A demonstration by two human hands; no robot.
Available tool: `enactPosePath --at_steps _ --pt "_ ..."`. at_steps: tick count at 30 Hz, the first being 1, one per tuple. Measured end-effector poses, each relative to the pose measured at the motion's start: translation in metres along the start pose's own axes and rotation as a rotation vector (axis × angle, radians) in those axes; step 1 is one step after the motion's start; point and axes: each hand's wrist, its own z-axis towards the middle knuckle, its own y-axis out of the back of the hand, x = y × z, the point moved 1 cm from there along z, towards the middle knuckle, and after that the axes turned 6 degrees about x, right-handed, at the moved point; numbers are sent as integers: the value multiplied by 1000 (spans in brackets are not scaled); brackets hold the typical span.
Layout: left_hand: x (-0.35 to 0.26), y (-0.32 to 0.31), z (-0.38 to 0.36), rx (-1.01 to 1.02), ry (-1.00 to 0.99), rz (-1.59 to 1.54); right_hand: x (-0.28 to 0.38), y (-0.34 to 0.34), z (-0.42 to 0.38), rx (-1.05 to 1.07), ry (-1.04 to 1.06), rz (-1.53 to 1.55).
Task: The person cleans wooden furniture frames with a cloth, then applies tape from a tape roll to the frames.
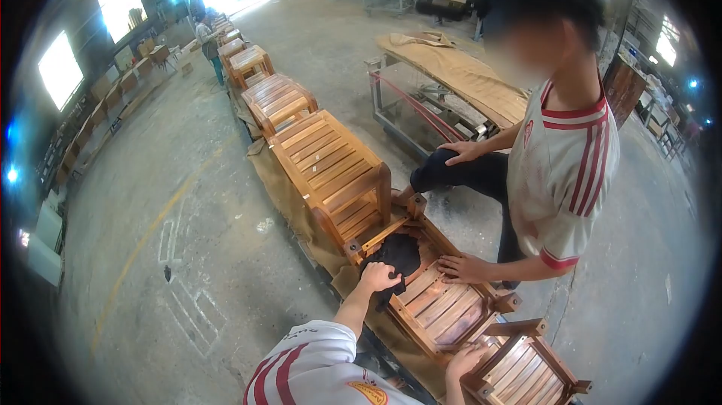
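Observation:
A slatted wooden chair (444, 307) lies overturned on a brown cloth in front of me. My left hand (377, 277) presses a black rag (398, 254) onto its slats near the upper corner. Lower down, my right hand (464, 360) grips the chair's frame rail. A co-worker in a white shirt with red stripes stands on the far side of the chair. One of their hands (460, 268) lies flat on the slats beside the rag. Their other hand (462, 151) rests on a raised knee.
A row of similar wooden chairs (331, 164) on brown cloth runs away to the upper left, where another person (204, 33) stands. A metal trolley (421, 108) carrying cloth-covered boards stands behind the co-worker. Bare concrete floor with a yellow line lies to the left.

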Motion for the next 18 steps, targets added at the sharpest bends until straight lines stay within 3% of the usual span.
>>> enactPosePath --at_steps 12,15,18 --pt "9 -19 4 -82 -56 -22 -4 -8 -1 -110 40 -180" --pt "-9 -26 -3 -133 25 -63 -4 -6 -1 -98 36 -190" --pt "-45 -33 -26 -326 119 -181 -5 -5 -6 -45 57 -152"
